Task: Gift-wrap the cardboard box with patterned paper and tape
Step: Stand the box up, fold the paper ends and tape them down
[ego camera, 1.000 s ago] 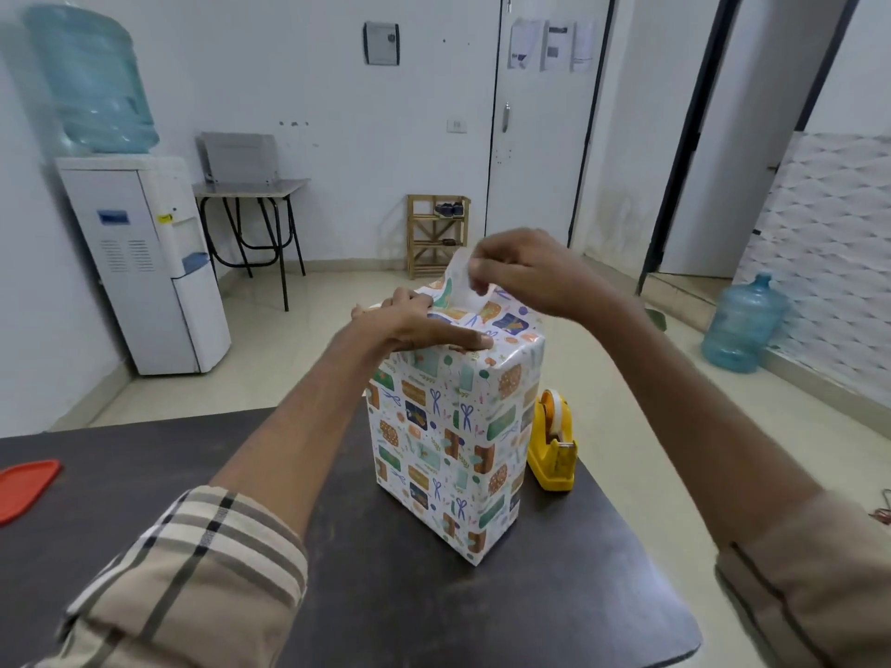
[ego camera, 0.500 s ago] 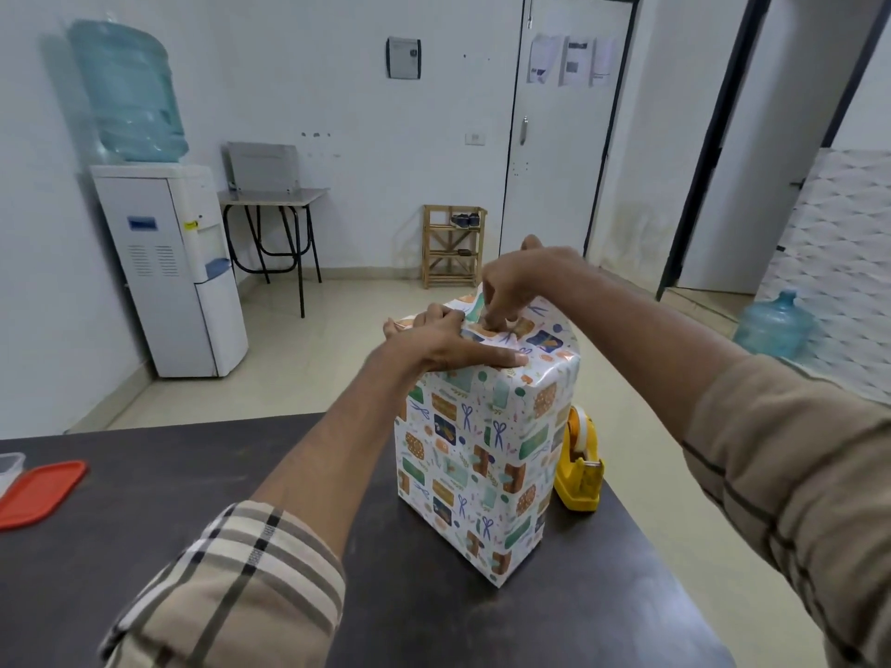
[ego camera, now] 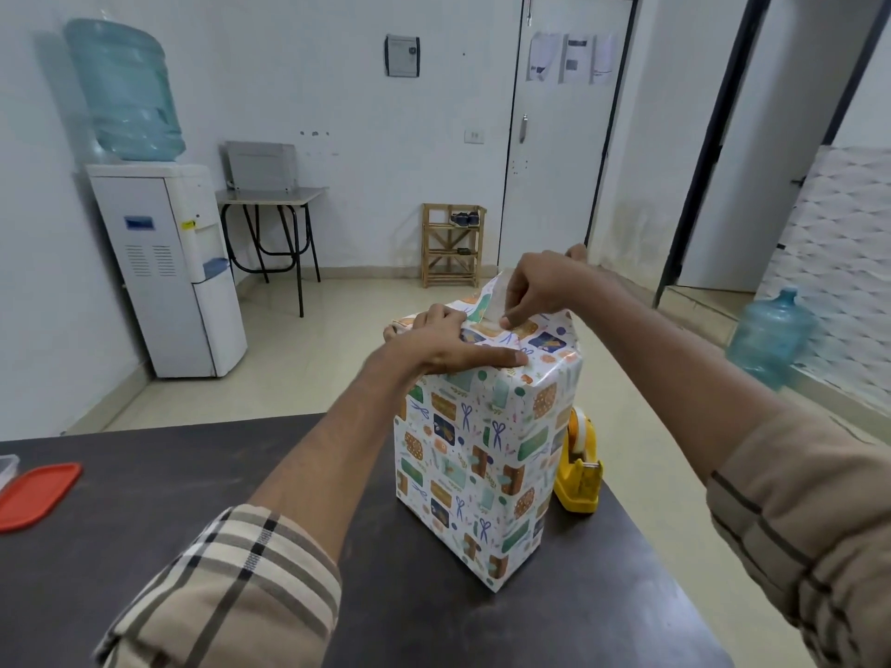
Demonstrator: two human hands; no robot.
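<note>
One wrapped box (ego camera: pixel 477 455): left hand (ego camera: pixel 434 344) presses flat, right hand (ego camera: pixel 540 286) pinches its flap (ego camera: pixel 487 301) (one tape dispenser (ego camera: pixel 578 470) beside).

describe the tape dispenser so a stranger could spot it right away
Find the dark table. On it stands a tall box in patterned paper, and the tape dispenser sits beside its right side. It is the only yellow thing there, low, with a pale roll.

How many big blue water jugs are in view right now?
2. One jug sits inverted on the white dispenser by the left wall; the other jug stands on the floor at far right, blurred. More could be out of frame.
</note>
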